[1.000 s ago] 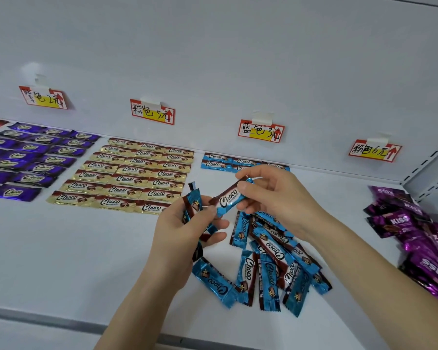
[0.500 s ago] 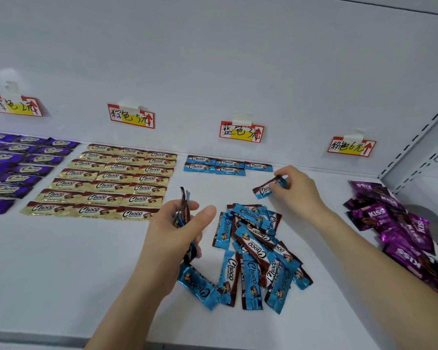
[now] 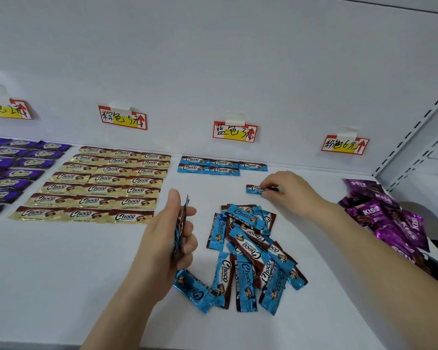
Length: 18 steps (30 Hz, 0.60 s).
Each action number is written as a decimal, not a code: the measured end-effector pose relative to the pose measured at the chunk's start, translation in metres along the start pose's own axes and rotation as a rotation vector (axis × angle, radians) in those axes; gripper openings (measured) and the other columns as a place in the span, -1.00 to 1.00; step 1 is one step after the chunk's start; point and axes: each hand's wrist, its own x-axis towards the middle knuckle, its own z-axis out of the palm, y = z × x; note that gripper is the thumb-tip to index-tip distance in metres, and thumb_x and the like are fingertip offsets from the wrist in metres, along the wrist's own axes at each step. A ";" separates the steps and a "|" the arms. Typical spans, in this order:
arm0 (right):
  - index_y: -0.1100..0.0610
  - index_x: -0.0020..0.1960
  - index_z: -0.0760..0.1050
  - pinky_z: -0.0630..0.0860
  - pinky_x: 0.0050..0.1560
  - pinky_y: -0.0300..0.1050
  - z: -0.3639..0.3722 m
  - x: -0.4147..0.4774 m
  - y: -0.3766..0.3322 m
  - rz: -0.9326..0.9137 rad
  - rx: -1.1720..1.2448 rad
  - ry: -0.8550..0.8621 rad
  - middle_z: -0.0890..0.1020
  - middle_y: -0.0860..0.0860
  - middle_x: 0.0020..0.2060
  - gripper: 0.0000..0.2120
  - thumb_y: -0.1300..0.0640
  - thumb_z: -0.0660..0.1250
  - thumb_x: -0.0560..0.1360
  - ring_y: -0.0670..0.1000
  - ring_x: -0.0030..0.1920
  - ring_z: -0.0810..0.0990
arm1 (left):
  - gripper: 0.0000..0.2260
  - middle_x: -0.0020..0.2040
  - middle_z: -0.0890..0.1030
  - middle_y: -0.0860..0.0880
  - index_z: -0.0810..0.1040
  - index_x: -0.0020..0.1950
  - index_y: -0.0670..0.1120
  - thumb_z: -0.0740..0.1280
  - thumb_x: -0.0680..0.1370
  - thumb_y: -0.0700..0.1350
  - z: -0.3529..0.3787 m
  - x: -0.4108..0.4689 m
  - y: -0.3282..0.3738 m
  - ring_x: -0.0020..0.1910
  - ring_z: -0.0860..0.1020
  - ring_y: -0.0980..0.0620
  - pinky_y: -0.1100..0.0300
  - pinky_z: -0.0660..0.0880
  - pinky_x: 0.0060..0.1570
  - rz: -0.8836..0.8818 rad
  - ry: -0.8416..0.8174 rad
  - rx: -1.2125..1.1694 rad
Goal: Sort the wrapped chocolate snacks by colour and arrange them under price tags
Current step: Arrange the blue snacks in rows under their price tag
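**Q:** Status?
**A:** Roughly halfway, I'd say. Purple block far left and gold block beside it look done. Blue row under the blue tag has five laid, and its second line is one short.

**Q:** Hands?
**A:** My right hand pinches a blue bar, fingertips clamped on its right end. The bar is on or just above the shelf, near-right of the row. My left hand grips a few more bars upright, thumb and fingers curled round them.

**Q:** Left to do?
**A:** Blue pile, loose, near centre. Then the KISS packs heaped right. Nothing yet under the pink tag.

**Q:** Surface, room?
**A:** White shelf, flat, matte. White back wall carries the tags. Slotted upright far right.
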 end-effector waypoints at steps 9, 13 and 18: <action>0.12 0.12 0.58 0.33 -0.14 -0.16 0.004 0.032 0.000 0.056 -0.087 0.033 0.55 0.13 0.00 -0.78 0.15 0.23 0.55 0.07 -0.02 0.48 | -0.59 -0.49 0.36 0.00 0.50 0.01 -0.14 0.15 0.54 0.19 -0.005 0.003 -0.001 -0.62 0.29 0.15 0.35 0.17 -0.71 -0.046 0.024 0.007; 0.12 0.15 0.57 0.42 -0.10 -0.07 0.007 0.036 0.000 0.065 -0.102 0.046 0.53 0.15 0.01 -0.75 0.15 0.19 0.57 0.11 -0.02 0.48 | -0.64 -0.50 0.38 0.01 0.53 -0.01 -0.15 0.12 0.60 0.11 -0.006 0.003 -0.001 -0.62 0.30 0.14 0.35 0.18 -0.71 -0.058 0.031 -0.006; 0.12 0.20 0.55 0.38 -0.12 -0.12 0.011 0.039 0.002 0.079 -0.118 0.074 0.52 0.16 0.03 -0.74 0.15 0.17 0.58 0.12 0.00 0.48 | -0.73 -0.48 0.40 0.00 0.53 0.03 -0.19 0.13 0.62 -0.05 -0.007 0.003 -0.003 -0.59 0.31 0.14 0.33 0.22 -0.70 -0.053 0.016 0.017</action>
